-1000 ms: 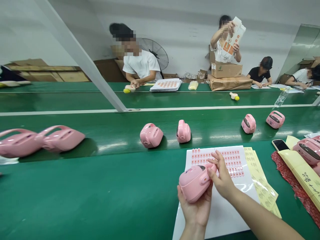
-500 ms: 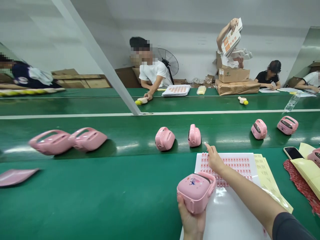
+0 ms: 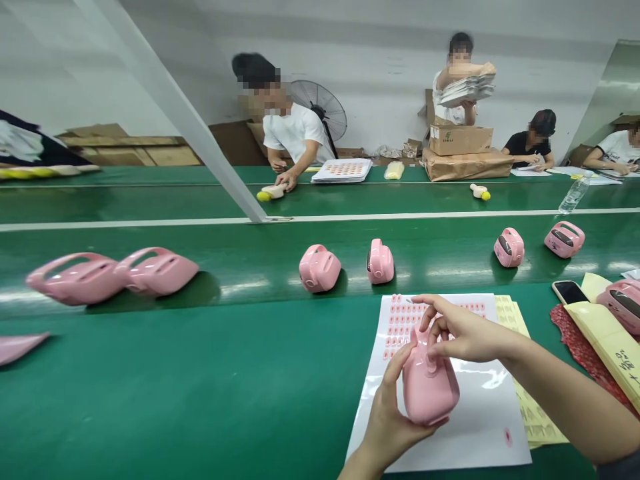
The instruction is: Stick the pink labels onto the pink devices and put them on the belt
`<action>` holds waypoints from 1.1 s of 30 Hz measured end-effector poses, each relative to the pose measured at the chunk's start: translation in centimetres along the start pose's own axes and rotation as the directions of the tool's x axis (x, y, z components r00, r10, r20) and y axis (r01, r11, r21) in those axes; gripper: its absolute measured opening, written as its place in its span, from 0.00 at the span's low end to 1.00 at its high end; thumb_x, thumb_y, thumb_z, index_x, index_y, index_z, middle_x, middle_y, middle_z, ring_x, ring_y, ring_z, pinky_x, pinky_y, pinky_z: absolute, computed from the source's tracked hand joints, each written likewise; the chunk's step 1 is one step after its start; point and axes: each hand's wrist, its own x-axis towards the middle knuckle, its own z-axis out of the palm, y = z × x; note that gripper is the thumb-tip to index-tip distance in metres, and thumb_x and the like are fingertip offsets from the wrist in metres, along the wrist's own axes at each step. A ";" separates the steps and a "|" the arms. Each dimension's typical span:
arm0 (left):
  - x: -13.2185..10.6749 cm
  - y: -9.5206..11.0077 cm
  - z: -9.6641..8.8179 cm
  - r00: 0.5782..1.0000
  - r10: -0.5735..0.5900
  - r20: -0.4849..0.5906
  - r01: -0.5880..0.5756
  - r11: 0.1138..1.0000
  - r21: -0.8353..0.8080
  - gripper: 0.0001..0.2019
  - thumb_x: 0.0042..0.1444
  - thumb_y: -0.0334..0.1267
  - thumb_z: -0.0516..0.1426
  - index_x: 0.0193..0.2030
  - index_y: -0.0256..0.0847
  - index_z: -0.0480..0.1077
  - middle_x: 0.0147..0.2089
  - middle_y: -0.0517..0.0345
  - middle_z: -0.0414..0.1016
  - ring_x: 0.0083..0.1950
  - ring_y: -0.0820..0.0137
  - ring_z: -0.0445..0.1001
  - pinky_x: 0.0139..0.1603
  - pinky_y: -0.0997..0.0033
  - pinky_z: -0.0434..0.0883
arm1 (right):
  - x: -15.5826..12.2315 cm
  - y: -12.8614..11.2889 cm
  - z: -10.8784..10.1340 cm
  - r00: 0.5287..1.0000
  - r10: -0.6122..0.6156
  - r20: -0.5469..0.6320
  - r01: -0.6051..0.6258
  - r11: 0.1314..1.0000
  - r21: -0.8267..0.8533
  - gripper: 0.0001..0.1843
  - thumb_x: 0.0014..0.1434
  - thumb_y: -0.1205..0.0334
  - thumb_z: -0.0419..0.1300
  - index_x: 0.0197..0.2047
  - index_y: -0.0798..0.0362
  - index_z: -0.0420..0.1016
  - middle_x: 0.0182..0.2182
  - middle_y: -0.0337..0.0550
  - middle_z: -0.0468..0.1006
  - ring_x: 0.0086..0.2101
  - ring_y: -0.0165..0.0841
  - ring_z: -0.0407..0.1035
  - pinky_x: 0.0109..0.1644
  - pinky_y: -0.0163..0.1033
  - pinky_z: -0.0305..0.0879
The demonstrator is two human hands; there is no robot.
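Working from my remote view, I read left to right. On the green counter (image 3: 150, 407), a flat pink piece (image 3: 17, 348) lies at the left edge, and a row of pink cases stands farther out, from a touching pair (image 3: 113, 275) to a lone case (image 3: 564, 239) at the right. Across the far belt, a co-worker's hand (image 3: 286, 179) rests on a cream-and-yellow item (image 3: 273, 193). Nearest me, my left hand (image 3: 387, 427) cradles a pink plastic case (image 3: 430, 387) upright over a sheet of pink labels (image 3: 405, 327), its fingers curled closed under the case and the thumb up its side. My right hand (image 3: 465, 337) comes in from the right, its fingers bent over the top of the case; I cannot tell whether they pinch it or only touch it. Yellow sticker sheets (image 3: 533, 413) lie just right of the labels, near a phone (image 3: 569, 292). Compared with the earlier frame, my right hand no longer points at the labels away from the case, and the printed face of the case no longer shows.
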 end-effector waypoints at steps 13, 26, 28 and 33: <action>0.8 1.7 0.0 0.988 0.129 0.085 -0.128 0.992 -0.021 0.46 0.19 0.24 0.70 0.53 0.50 0.67 0.54 0.50 0.71 0.55 0.47 0.67 0.55 0.48 0.63 | -1.9 1.6 2.2 0.974 0.004 -0.226 0.026 0.991 0.129 0.34 0.46 0.79 0.54 0.55 0.48 0.53 0.32 0.33 0.60 0.28 0.25 0.65 0.35 0.36 0.66; 1.4 2.8 0.8 0.982 0.154 0.108 -0.144 0.985 -0.092 0.42 0.19 0.23 0.69 0.49 0.50 0.70 0.51 0.48 0.73 0.54 0.47 0.68 0.55 0.44 0.61 | -4.3 4.4 4.0 0.741 -0.643 -0.195 0.297 0.574 -0.763 0.31 0.59 0.73 0.46 0.63 0.44 0.45 0.44 0.52 0.70 0.40 0.41 0.68 0.39 0.48 0.69; 1.4 2.7 0.9 0.979 0.167 0.116 -0.157 0.983 -0.091 0.42 0.19 0.23 0.69 0.48 0.49 0.71 0.51 0.47 0.73 0.53 0.47 0.68 0.55 0.45 0.61 | -4.7 4.5 4.5 0.735 -0.647 -0.204 0.261 0.548 -0.795 0.32 0.59 0.72 0.46 0.64 0.44 0.42 0.47 0.53 0.69 0.43 0.42 0.68 0.41 0.48 0.70; 1.5 2.3 0.8 0.990 0.109 0.091 -0.097 0.988 -0.122 0.36 0.17 0.25 0.70 0.42 0.48 0.74 0.48 0.47 0.73 0.53 0.46 0.68 0.54 0.43 0.61 | -4.0 4.4 4.4 0.780 -0.478 -0.403 0.190 0.796 -0.575 0.33 0.57 0.66 0.53 0.63 0.45 0.44 0.53 0.52 0.63 0.53 0.43 0.61 0.54 0.53 0.62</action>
